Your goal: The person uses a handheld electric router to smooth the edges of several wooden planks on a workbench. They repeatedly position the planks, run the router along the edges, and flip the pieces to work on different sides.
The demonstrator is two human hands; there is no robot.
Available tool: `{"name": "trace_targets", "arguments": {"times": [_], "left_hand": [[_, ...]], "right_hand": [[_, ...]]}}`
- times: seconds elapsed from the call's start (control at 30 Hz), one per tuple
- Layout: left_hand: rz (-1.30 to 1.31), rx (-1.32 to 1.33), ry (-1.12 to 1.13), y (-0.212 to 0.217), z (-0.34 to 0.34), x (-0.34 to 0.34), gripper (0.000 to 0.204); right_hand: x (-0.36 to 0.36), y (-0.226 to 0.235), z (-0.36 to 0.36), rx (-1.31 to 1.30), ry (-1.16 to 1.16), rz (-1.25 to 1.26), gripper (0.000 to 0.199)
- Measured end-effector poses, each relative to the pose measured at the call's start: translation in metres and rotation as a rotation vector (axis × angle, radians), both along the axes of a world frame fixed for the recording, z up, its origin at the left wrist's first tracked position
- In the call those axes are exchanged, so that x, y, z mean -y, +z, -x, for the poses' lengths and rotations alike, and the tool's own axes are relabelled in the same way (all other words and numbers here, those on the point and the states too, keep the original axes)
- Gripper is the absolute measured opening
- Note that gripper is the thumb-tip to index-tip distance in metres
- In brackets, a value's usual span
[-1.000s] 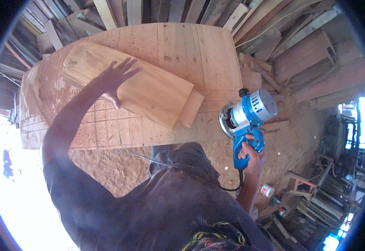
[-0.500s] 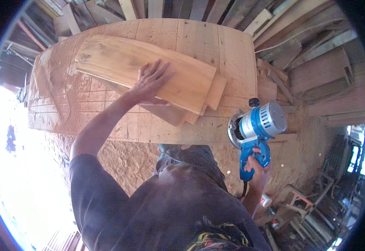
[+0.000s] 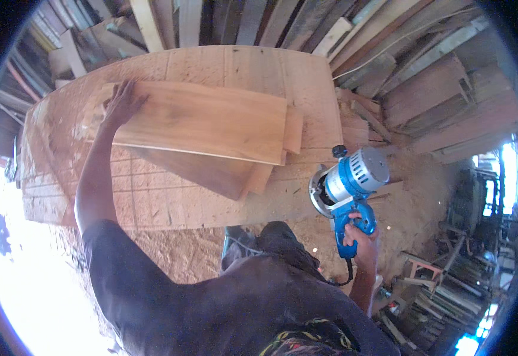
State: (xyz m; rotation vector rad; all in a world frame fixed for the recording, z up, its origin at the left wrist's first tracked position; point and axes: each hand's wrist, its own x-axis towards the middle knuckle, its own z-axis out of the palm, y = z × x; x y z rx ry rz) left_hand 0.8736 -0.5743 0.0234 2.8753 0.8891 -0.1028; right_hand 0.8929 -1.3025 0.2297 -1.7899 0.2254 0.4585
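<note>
No packages, signs or screens show anywhere in this view. The only candidate for a label is a dark patch on the silver top of the blue power tool (image 3: 354, 178), which sits just off the near right corner of the bench (image 3: 152, 202); it is too small and blurred to tell its shape or colours.

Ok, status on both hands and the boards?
Left hand flat on top board, far left end. Right hand grips blue router, off the workbench edge. Nothing between them.
</note>
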Motion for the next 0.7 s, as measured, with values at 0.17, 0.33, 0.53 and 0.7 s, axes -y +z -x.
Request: {"name": "trace_targets", "arguments": {"times": [0.17,0.33,0.53,0.7], "left_hand": [[0.004,-0.085,0.13,0.046,0.013,0.051,0.093],[0.005,-0.162,0.211,0.054,0.096,0.094,0.099],[0.13,-0.059,-0.189,0.053,0.193,0.19,0.125],[-0.085,-0.005,-0.131,0.035,0.213,0.194,0.103]], "right_hand": [[0.008,0.0,-0.003,-0.015,0.044,0.035,0.029],[0.013,-0.001,-0.002,-0.03,0.042,0.025,0.028],[0.014,0.003,-0.008,-0.068,0.042,-0.014,0.027],[0.03,-0.005,-0.018,-0.12,0.087,-0.083,0.027]]}}
